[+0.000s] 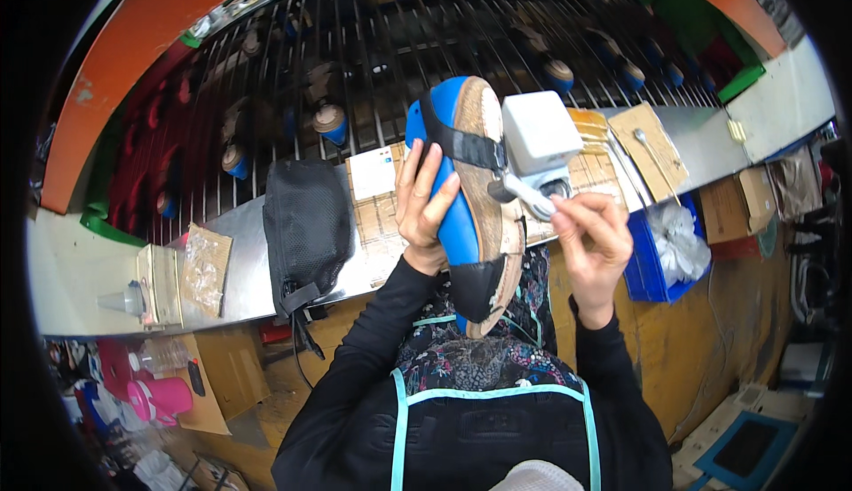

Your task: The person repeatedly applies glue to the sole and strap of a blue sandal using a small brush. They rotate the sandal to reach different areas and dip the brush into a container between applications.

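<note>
Shoe (457,225): blue body, brown cork-like sole edge w/ paler rough patches, wide blk strap across far end, blk band round near end. Held up over near edge of counter (244,260), tilted, long axis approx. away from body. L hand (424,207): fingers spread on blue side, grasping shoe. R hand (593,242): fingers pinching white-handled brush (532,200), dark tip by strap end; can't tell if touching. White box (541,131) just R of shoe. Writing: wht card (373,173) L of shoe, tiny coloured marks, too small to read.
</note>
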Demonstrator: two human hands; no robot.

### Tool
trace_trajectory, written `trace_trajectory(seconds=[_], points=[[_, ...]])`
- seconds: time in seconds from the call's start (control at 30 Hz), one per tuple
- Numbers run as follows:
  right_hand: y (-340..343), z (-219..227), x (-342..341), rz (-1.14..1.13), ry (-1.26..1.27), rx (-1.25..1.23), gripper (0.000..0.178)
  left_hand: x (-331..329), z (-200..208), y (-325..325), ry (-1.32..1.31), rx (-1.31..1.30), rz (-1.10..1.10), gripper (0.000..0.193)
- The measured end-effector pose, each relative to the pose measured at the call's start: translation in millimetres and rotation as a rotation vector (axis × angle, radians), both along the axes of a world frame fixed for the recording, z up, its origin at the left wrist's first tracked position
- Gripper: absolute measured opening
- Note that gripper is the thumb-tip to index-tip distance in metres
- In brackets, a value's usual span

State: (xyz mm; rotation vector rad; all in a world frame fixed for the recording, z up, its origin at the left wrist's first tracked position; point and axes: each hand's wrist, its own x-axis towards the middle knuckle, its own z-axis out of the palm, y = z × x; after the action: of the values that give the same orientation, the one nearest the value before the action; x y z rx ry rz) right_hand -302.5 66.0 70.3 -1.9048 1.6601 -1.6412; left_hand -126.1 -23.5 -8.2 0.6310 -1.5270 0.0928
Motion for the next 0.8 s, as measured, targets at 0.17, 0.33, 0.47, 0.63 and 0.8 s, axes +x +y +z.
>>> trace_trajectory(seconds=[0.17, 0.33, 0.47, 0.63, 0.8], points=[[-11.2, -21.8, 18.0, 0.119, -0.188, 0.037, 0.019, 14.1, -8.9, 10.5, -0.048, 0.036, 0.016, 0.045], [-23.5, -19.0, 22.2, 0.034, -0.110, 0.006, 0.019, 21.7, -11.3, 18.0, -0.142, 0.035, 0.046, 0.046], [-37.0, -11.1, 16.9, -0.035, -0.034, -0.031, 0.019, 21.5, -10.3, 17.8, -0.168, 0.013, 0.047, 0.045], [-47.8, -3.2, 6.9, -0.123, 0.105, -0.072, 0.021, 20.6, -9.4, 16.2, -0.163, 0.029, 0.015, 0.045], [-51.8, -2.0, 0.4, -0.105, 0.184, -0.156, 0.023, 21.5, -5.8, 9.9, -0.182, 0.006, 0.019, 0.040]])
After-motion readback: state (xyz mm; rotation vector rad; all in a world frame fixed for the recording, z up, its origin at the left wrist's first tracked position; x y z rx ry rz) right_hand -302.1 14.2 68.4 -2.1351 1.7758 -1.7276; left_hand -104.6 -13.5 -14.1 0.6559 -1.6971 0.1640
